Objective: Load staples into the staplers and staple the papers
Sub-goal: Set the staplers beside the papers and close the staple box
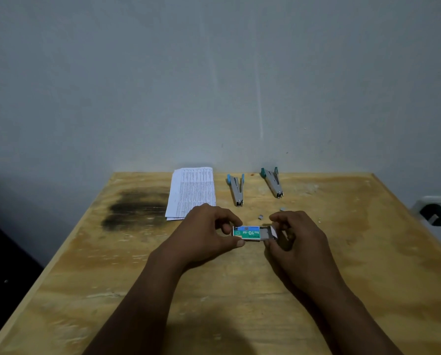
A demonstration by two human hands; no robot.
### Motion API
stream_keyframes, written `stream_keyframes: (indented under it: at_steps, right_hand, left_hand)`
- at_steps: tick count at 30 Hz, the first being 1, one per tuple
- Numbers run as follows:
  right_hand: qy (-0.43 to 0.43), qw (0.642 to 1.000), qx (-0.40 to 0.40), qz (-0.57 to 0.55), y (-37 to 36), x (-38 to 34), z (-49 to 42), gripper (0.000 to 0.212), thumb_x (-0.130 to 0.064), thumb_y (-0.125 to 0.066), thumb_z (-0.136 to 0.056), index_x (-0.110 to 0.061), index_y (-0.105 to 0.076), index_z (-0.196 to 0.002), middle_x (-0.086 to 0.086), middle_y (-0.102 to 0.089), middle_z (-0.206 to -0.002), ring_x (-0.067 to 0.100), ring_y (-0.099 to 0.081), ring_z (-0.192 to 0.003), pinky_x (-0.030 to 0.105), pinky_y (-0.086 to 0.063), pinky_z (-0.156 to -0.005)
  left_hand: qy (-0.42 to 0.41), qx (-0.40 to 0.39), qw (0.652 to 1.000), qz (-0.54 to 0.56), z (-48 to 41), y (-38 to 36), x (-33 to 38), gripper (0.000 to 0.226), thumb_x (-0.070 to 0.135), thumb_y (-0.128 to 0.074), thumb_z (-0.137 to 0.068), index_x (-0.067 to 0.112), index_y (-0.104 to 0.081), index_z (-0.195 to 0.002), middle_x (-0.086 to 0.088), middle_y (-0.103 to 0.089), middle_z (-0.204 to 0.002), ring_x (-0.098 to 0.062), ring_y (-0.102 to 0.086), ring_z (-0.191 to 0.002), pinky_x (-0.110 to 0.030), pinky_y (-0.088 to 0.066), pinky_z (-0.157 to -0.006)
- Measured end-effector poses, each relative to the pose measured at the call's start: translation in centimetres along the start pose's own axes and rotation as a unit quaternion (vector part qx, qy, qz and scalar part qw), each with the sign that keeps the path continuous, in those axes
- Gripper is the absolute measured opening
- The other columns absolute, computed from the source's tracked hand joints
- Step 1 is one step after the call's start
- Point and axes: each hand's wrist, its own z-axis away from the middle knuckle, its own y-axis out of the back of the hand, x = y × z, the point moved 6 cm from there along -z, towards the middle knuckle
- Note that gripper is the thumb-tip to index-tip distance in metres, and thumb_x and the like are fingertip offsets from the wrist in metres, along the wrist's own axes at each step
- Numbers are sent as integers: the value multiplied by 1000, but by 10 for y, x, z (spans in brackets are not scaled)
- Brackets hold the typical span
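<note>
**Q:** Head view. Where is the staple box, and how do your hands sit on it?

**A:** The staple box (247,233) is at mid-worktop (240,303), with its label upside down to you. Your left hand (209,231) pinches the printed sleeve, thumb on the near edge and fingers on the far edge. Your right hand (295,235) is curled round the grey inner tray (267,233), which projects from the right end of the box. Its thumb is on the near side and its fingers on the far side. Whether the box rests on the worktop or is raised just off it cannot be determined.

**Q:** What lies around the box?

**A:** Refer all positions to the box.
- Just beyond it: one loose staple strip (260,217).
- Beyond it and to the right: a second strip (282,209), apart from the first.
- Well beyond it, near the wall: the blue stapler (236,189).
- Well beyond it and to the right: the green stapler (273,183).
- Both staplers lie opened. Their arms are spread at the far, coloured end and joined at the near end.
- Beyond it and to the left: the papers (192,192), a printed stack. Your left hand hides the near corner.
- Further left: a dark stain (137,208) on the wood.
- Far right, past the worktop edge: a black object (434,213). Its detail is unclear.
</note>
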Motion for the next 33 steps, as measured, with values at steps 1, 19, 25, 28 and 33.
stream_keyframes:
  at_steps: [1,19,25,28,33]
  right_hand:
    - [-9,1000,7,9,0,2,0,42,-16,-80,-80,-21,-66,-119,-5,-64,-118,11,-57,-107,16,-51,-82]
    - [19,999,6,-34,-2,-7,5,30,-14,-75,-85,-22,-73,-114,-4,-73,-106,5,-63,-91,23,-55,-83]
    - [17,998,0,-53,-3,-6,5,30,-12,-74,-86,-22,-73,-114,-4,-75,-105,4,-66,-90,21,-56,-83]
    - [20,998,-1,-52,-3,-6,4,30,-13,-74,-85,-23,-73,-114,-4,-74,-104,3,-65,-89,18,-54,-81]
    - [36,999,-3,-17,-7,-4,2,36,-25,-74,-85,-25,-68,-121,-5,-69,-111,9,-56,-99,35,-54,-87]
  left_hand:
    - [1,-1,1000,5,0,0,0,42,38,-88,-76,31,-76,-115,15,-70,-84,-5,-66,-88,-24,-60,-83]
    - [5,8,1000,-3,-4,-2,-1,45,39,-88,-76,31,-76,-118,19,-69,-88,2,-62,-87,-8,-49,-70]
    - [-1,10,1000,-11,-5,-3,-1,45,41,-88,-75,32,-76,-117,11,-75,-105,-2,-64,-93,-17,-56,-74]
    - [2,8,1000,-16,-6,-3,-1,46,42,-88,-75,32,-76,-118,15,-73,-102,-1,-64,-93,-18,-57,-76]
    - [19,42,999,21,-1,4,-3,47,48,-83,-78,33,-73,-121,20,-68,-99,-1,-62,-93,-20,-55,-75]
